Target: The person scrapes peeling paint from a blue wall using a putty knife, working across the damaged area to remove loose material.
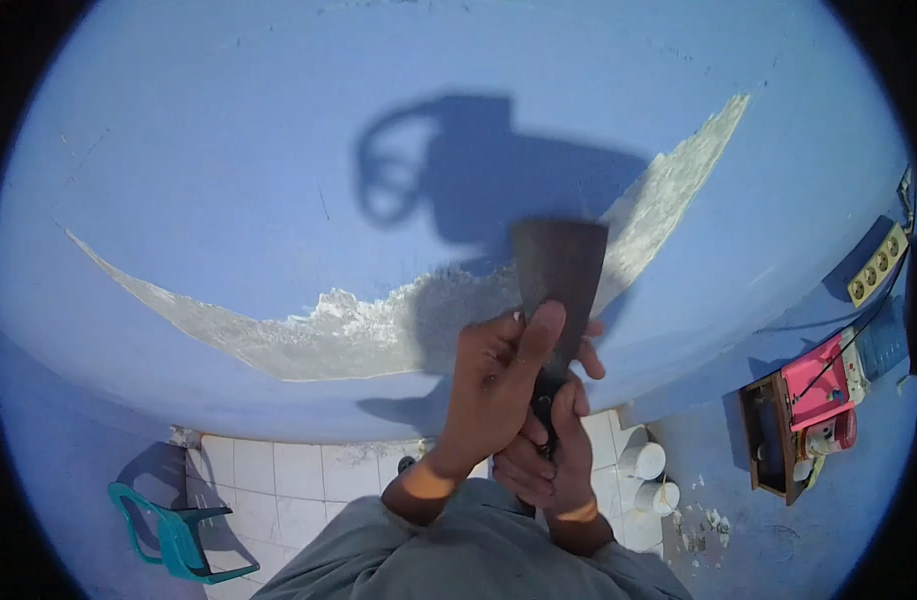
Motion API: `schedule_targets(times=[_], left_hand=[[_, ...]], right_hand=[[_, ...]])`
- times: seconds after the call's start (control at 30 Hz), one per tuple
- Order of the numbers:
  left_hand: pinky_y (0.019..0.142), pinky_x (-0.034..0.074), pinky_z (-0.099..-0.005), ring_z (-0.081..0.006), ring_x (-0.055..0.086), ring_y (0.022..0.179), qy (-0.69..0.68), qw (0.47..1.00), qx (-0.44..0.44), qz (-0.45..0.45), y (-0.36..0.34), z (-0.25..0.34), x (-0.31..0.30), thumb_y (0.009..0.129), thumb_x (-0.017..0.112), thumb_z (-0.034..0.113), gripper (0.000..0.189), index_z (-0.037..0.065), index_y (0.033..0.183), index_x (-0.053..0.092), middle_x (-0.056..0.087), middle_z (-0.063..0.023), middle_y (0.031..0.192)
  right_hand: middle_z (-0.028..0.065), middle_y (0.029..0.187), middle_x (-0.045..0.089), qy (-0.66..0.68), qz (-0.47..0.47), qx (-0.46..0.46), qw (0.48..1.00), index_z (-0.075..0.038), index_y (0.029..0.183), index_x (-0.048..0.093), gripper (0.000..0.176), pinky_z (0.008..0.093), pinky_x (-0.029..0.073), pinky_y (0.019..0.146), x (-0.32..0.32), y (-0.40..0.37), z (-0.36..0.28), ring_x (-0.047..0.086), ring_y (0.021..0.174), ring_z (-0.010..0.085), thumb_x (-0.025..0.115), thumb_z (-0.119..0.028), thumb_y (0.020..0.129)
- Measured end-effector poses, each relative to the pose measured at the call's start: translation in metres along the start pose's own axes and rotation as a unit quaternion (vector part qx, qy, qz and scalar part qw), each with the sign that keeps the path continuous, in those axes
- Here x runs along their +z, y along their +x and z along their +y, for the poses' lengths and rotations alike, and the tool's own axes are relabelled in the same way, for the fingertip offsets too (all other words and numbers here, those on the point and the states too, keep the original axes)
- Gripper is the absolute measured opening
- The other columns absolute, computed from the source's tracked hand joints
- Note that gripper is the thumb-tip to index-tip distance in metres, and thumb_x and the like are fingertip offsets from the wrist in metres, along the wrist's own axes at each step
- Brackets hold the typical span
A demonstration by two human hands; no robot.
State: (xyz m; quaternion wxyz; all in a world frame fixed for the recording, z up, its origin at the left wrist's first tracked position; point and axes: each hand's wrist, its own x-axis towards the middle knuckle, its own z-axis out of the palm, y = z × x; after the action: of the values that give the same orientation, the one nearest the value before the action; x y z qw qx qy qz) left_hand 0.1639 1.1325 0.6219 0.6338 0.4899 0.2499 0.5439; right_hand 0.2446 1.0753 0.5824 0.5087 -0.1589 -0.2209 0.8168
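Note:
A scraper with a wide dark metal blade point(567, 255) points up in front of a blue wall point(229, 150). My right hand point(556, 455) is wrapped round its dark handle. Against the lower part of the blade lies the thumb of my left hand point(494, 385), with other fingers behind the tool, so this hand grips it too. Beyond the hands, a long band of bare grey plaster point(369, 335) with ragged white upper edges runs across the wall. The shadow of a head and the tool falls on the paint above it.
A green plastic chair point(179, 540) stands at the lower left on the white tiled floor point(299, 470). Two white buckets point(642, 461) are at the right wall. Farther right are a wooden shelf point(771, 440), a pink item point(817, 385) and a power strip point(878, 265) with a cable.

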Motion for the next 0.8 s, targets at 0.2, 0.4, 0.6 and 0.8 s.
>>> schedule_targets(times=[0.2,0.4,0.6,0.8], left_hand=[[0.044,0.044,-0.0211,-0.0107,0.056,0.049,-0.076,0.996,-0.036,-0.031,-0.021,-0.006,0.005,0.093,0.038,0.027,0.039,-0.008,0.092,0.056,0.059,-0.0106,0.065],[0.043,0.043,-0.0204,-0.0108,0.056,0.050,-0.020,1.000,-0.015,-0.006,-0.013,-0.020,-0.003,0.093,0.039,0.028,0.039,-0.007,0.092,0.056,0.059,-0.0106,0.065],[0.043,0.044,-0.0205,-0.0113,0.057,0.051,-0.080,0.994,0.023,-0.068,-0.003,0.025,-0.001,0.093,0.039,0.029,0.039,-0.007,0.093,0.055,0.059,-0.0113,0.066],[0.046,0.047,-0.0223,-0.0134,0.058,0.053,-0.098,0.993,-0.007,-0.067,-0.028,-0.026,-0.002,0.094,0.036,0.024,0.032,-0.006,0.100,0.049,0.060,-0.0147,0.072]], right_hand=[[-0.0036,0.041,0.027,-0.043,-0.024,0.004,0.999,-0.013,0.072,0.036,0.046,0.0205,0.022,0.030,-0.020,-0.027,0.008,0.025,0.028,0.0068,0.034,-0.058,0.084],[-0.0035,0.040,0.027,-0.054,-0.024,-0.010,0.998,-0.013,0.071,0.036,0.047,0.0204,0.022,0.030,-0.019,-0.012,0.006,0.025,0.027,0.0072,0.034,-0.058,0.084],[-0.0039,0.038,0.027,-0.125,-0.008,-0.047,0.991,-0.014,0.069,0.036,0.049,0.0189,0.021,0.027,0.026,-0.002,-0.004,0.025,0.025,0.0070,0.034,-0.060,0.083],[-0.0029,0.039,0.028,-0.169,0.009,-0.058,0.984,-0.012,0.068,0.036,0.051,0.0190,0.022,0.027,-0.021,-0.030,0.015,0.026,0.025,0.0071,0.037,-0.061,0.082]])
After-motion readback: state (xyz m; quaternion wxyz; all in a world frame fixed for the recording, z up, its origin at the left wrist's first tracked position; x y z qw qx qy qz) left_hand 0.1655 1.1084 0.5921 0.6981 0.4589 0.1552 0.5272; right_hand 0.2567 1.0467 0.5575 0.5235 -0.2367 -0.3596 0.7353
